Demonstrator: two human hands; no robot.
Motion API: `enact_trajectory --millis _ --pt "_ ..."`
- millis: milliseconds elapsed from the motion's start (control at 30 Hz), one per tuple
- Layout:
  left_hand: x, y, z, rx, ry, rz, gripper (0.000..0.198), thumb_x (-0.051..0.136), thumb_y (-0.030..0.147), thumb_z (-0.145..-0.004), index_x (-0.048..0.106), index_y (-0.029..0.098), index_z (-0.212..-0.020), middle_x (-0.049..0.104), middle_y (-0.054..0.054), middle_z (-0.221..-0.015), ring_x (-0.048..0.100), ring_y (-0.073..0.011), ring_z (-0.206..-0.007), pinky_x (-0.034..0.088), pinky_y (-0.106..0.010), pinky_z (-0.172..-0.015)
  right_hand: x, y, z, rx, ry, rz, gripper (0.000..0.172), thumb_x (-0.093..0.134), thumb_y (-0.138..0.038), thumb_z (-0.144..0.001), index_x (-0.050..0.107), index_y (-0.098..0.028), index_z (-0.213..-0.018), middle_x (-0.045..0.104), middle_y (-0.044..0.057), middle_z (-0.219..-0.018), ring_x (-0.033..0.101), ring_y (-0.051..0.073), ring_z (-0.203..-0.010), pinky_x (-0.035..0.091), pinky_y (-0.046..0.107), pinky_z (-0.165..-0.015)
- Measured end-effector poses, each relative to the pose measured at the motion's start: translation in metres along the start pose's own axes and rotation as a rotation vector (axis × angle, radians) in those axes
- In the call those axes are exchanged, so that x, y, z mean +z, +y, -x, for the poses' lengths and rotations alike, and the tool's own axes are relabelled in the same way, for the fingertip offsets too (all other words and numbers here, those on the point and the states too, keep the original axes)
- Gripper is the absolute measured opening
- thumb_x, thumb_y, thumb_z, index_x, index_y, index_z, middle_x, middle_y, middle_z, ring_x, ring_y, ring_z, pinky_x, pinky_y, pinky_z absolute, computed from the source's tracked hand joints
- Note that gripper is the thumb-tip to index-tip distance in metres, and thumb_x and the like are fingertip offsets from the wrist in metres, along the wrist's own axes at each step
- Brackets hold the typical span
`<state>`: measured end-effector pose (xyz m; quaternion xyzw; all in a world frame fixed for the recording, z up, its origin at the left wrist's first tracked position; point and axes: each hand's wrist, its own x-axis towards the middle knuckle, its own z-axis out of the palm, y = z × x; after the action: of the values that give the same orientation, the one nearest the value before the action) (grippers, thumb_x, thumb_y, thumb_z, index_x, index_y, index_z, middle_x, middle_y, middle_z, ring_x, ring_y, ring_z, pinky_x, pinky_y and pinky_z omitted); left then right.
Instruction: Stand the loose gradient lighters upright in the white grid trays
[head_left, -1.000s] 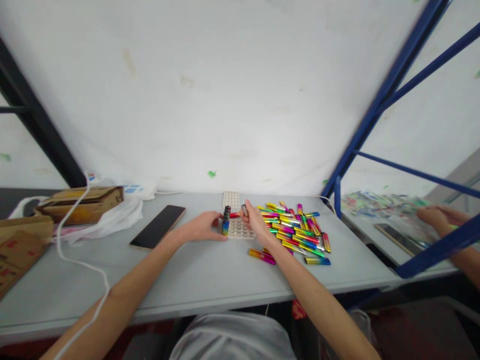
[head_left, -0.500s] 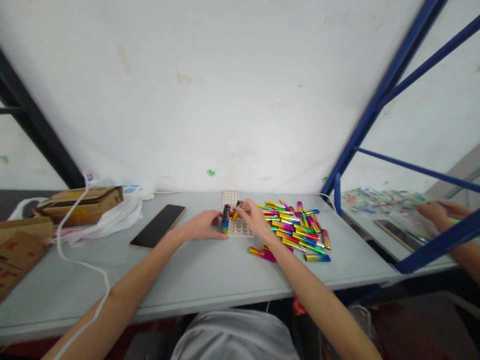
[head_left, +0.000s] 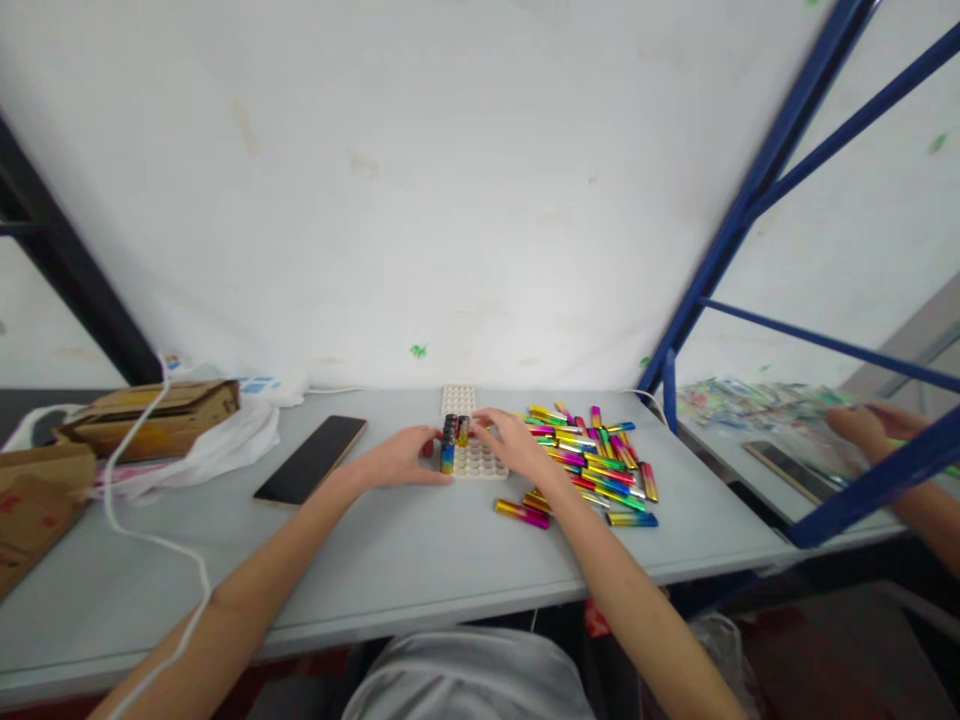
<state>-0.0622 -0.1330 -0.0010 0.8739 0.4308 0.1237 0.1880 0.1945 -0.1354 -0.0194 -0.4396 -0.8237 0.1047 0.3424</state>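
Note:
A pale tray with rows of round holes point(head_left: 486, 464) lies on the desk in front of me. Along its left side stands a short row of black-topped, shiny lighters point(head_left: 448, 452). My left hand point(head_left: 409, 457) is beside this row, thumb and fingers apart, the thumb at the row's near end. Just right of the row, a yellow lighter point(head_left: 463, 433) stands upright at the tray, with the fingertips of my right hand point(head_left: 511, 445) closed on it. My fingers partly hide its lower end.
Many shiny multicoloured lighters point(head_left: 592, 458) are heaped on the right. A dark phone point(head_left: 311, 460) lies left of my left hand. Cardboard boxes point(head_left: 154, 415) and a white plastic bag point(head_left: 225, 440) are farther left. Blue metal bars point(head_left: 720, 240) rise at right; another person's arm point(head_left: 911, 475) is beyond.
My right hand has brought the yellow lighter left and down, from tilted to upright beside the row. My left hand stays by the row. The whole view has shifted slightly.

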Motion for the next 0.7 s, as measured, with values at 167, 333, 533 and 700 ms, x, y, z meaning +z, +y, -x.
enact_trajectory --millis 167,333,533,700 --pt "0.001 0.0 0.0 -0.009 -0.006 0.005 0.069 0.076 0.072 -0.067 0.068 0.018 -0.108 0.071 -0.009 -0.098 0.065 -0.028 -0.088 0.048 -0.034 -0.078 -0.035 0.027 0.008 0.264 -0.037 0.355 0.027 0.056 -0.02 -0.102 0.072 -0.016 -0.123 0.073 0.016 -0.126 0.065 0.026 -0.121 0.044 0.038 -0.11" --pt "0.001 0.0 0.0 -0.013 -0.007 0.019 0.07 0.076 0.072 -0.067 0.068 0.017 -0.11 0.071 -0.009 -0.1 0.065 -0.0282 -0.089 0.049 -0.035 -0.08 -0.061 0.039 0.015 0.421 -0.196 0.456 0.019 0.064 -0.026 -0.099 0.079 -0.02 -0.109 0.078 0.012 -0.114 0.07 0.027 -0.112 0.044 0.037 -0.107" --pt "0.0 0.001 0.0 -0.008 -0.026 -0.011 0.073 0.073 0.074 -0.069 0.066 0.015 -0.112 0.071 -0.011 -0.102 0.066 -0.0297 -0.091 0.049 -0.035 -0.08 -0.066 0.039 0.017 0.395 -0.168 0.413 0.017 0.067 -0.031 -0.098 0.079 -0.019 -0.1 0.078 0.012 -0.106 0.069 0.027 -0.108 0.047 0.034 -0.097" --pt "0.0 0.002 0.0 -0.013 -0.029 -0.026 0.072 0.073 0.074 -0.07 0.066 0.015 -0.111 0.071 -0.011 -0.102 0.066 -0.03 -0.091 0.049 -0.035 -0.08 -0.06 0.032 0.012 0.356 0.075 0.086 0.032 0.056 -0.04 -0.102 0.072 -0.02 -0.12 0.077 0.004 -0.09 0.069 0.02 -0.083 0.05 0.031 -0.083"
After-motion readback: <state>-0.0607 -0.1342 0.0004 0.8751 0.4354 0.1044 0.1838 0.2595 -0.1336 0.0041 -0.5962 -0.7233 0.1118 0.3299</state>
